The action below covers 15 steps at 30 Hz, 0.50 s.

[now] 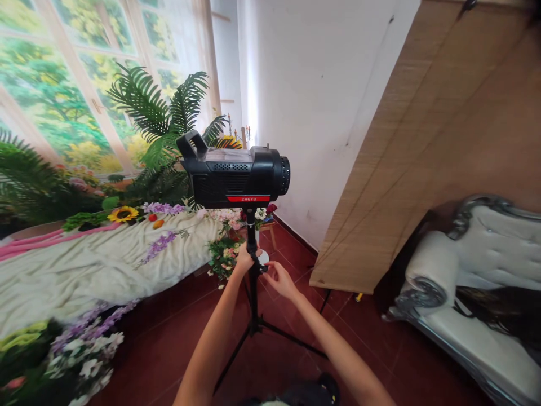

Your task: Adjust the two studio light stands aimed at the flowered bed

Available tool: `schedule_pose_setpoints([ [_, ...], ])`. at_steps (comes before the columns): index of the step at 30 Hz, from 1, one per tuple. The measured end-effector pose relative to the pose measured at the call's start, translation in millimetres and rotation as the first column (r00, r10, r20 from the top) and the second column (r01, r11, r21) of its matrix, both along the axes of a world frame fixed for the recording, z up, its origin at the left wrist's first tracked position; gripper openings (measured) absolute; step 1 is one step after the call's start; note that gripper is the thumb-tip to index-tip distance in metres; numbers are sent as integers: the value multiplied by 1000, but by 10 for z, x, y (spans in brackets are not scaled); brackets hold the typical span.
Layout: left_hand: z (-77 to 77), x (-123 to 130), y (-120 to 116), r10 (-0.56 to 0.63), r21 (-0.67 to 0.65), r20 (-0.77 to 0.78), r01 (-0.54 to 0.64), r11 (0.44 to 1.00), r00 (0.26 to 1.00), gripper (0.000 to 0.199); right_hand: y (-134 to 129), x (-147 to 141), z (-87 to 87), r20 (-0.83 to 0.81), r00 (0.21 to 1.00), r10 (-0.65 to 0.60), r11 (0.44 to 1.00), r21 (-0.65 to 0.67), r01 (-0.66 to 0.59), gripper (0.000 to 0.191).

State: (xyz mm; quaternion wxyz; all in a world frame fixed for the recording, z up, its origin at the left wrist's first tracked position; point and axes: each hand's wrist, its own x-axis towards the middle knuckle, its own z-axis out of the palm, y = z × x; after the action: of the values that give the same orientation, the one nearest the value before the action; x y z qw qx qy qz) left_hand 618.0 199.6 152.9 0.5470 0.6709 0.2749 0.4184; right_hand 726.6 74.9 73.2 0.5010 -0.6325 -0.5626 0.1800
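Observation:
A black studio light point(236, 176) with a red label sits on top of a black tripod stand point(253, 299), its round front facing right. My left hand point(244, 258) is wrapped round the stand's pole below the light, beside a black joint. On the right side of the pole, the fingers of my right hand point(279, 279) pinch a small black knob point(264, 269). The stand's legs are spread on the dark red floor.
To the left, a cream cloth point(181, 248) carries flowers, with palm leaves point(143, 107) behind it. A hanging bamboo blind point(372, 186) is at the right, near a white tufted sofa point(486, 248). A small wooden stool point(274, 235) stands behind the pole.

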Motion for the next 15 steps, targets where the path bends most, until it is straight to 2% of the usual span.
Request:
schedule_pose_setpoints([
  [5, -102, 54, -13, 77, 37, 46, -79, 996, 996, 15, -9, -6, 23, -27, 1000, 15, 1000, -8, -15, 34],
  [10, -114, 56, 0, 73, 32, 32, -74, 997, 997, 18, -9, -28, 68, -111, 993, 39, 999, 7, -39, 39],
  [12, -65, 25, 9, 41, 33, 3, -41, 999, 999, 19, 9, -37, 61, -149, 988, 42, 999, 8, -41, 37],
  [15, 50, -57, 38, -96, 11, -54, 97, 995, 994, 21, 59, -42, 13, -221, 975, 22, 1000, 2, -22, 37],
])
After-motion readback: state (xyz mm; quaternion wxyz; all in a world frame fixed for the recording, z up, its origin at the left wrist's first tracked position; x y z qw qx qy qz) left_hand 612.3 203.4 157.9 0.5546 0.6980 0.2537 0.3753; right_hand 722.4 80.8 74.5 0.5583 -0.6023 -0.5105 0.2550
